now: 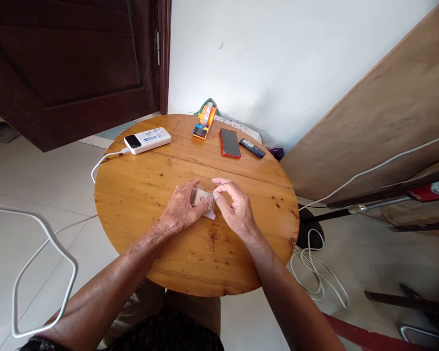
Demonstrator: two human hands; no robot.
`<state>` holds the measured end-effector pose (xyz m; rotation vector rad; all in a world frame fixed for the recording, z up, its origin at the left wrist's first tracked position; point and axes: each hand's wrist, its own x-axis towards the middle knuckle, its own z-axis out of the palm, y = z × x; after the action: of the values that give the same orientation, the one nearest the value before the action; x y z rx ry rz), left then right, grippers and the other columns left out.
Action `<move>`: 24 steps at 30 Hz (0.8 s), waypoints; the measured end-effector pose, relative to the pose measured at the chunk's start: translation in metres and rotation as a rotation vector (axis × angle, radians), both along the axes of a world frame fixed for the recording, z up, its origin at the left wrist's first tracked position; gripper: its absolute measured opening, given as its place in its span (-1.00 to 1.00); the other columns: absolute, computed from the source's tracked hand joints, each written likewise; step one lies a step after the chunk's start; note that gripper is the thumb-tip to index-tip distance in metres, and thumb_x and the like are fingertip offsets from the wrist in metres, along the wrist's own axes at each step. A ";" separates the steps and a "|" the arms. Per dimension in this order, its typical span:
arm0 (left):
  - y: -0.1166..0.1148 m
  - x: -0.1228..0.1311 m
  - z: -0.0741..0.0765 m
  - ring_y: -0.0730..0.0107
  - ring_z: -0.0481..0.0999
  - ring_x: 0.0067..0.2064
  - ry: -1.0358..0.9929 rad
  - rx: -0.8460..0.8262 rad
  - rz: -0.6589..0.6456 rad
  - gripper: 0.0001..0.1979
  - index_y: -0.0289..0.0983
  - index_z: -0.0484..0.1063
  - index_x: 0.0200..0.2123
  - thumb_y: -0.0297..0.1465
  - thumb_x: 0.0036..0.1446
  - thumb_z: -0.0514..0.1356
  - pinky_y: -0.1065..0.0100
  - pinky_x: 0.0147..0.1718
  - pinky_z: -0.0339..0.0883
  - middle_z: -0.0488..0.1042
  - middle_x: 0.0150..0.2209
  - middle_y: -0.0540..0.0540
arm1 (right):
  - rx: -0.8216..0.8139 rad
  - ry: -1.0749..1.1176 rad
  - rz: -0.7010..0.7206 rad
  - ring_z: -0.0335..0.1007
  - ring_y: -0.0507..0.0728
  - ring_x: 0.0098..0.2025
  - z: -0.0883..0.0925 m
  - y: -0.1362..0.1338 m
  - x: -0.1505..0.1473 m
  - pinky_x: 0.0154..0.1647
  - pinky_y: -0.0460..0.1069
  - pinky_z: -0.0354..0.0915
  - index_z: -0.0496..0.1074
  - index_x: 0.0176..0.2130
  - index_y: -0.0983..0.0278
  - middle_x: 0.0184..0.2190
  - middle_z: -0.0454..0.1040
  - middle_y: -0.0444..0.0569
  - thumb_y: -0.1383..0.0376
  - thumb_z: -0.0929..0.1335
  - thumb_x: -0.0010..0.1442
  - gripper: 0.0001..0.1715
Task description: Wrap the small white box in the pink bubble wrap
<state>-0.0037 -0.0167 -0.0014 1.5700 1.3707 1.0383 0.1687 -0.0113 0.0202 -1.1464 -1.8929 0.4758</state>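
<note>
The small printed paper lies at about the middle of the desk, partly hidden by my fingers, and a white slip sticks out from its near side. My left grip is closed on the paper: the thumb lies across its near part while the fingers sit along its left and far sides. My right grip is at the paper's right edge, thumb and forefinger curled toward each other, the other fingers loosely bent; I cannot tell whether they pinch the edge or stop just beside it.

Beyond my hands, toward the far edge, stands an orange tape dispenser with a roll in it. To its right lies a phone in a red case, and just beside that a dark oblong gadget with a pale label. Near the desk's far left edge rests a white power bank, a white cable plugged into its end. Behind everything rise a pale wall and, at left, a dark brown door.
</note>
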 end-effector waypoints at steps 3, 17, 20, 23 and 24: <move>-0.001 -0.001 0.002 -0.02 0.39 0.07 0.105 0.057 -0.007 -0.32 -0.37 0.32 0.21 -0.26 0.01 0.28 -0.03 0.14 0.24 0.47 -0.01 -0.28 | 0.005 -0.035 0.017 0.45 0.23 0.07 0.010 0.008 0.002 0.15 0.21 0.28 0.36 -0.33 0.18 0.00 0.52 0.04 0.35 0.29 0.24 -0.91; -0.003 -0.001 0.000 0.18 0.49 -0.06 -0.128 -0.017 -0.109 -0.20 -0.29 0.22 0.29 -0.32 -0.05 0.33 0.13 0.05 0.34 0.49 -0.04 -0.20 | -0.232 0.312 -0.051 0.51 0.14 -0.19 0.002 0.038 0.005 -0.06 0.10 0.38 0.41 -0.31 0.20 -0.15 0.59 -0.02 0.09 0.32 0.26 -0.76; -0.003 -0.002 -0.002 0.23 0.51 -0.11 -0.188 -0.066 -0.164 -0.16 -0.29 0.15 0.32 -0.32 -0.03 0.33 0.17 -0.02 0.39 0.50 -0.03 -0.19 | -0.306 0.432 -0.029 0.52 0.12 -0.24 -0.006 0.039 0.004 -0.09 0.09 0.40 0.41 -0.32 0.20 -0.23 0.61 -0.03 0.03 0.34 0.25 -0.70; -0.002 -0.003 -0.003 0.26 0.52 -0.14 -0.189 -0.102 -0.182 -0.14 -0.28 0.10 0.35 -0.31 -0.01 0.32 0.19 -0.05 0.40 0.50 -0.03 -0.18 | -0.376 0.522 0.006 0.55 0.14 -0.24 -0.010 0.039 0.007 -0.09 0.11 0.41 0.42 -0.25 0.19 -0.25 0.61 -0.04 -0.01 0.35 0.23 -0.68; -0.002 -0.003 -0.003 0.26 0.51 -0.14 -0.186 -0.105 -0.182 -0.13 -0.28 0.09 0.35 -0.31 0.00 0.32 0.19 -0.05 0.40 0.50 -0.04 -0.17 | -0.401 0.543 0.024 0.56 0.16 -0.22 -0.010 0.038 0.009 -0.07 0.13 0.41 0.43 -0.20 0.18 -0.26 0.62 -0.05 -0.01 0.36 0.21 -0.67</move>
<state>-0.0072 -0.0188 -0.0041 1.4522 1.1168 0.9595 0.1781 0.0267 0.0105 -1.0989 -1.3696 1.0968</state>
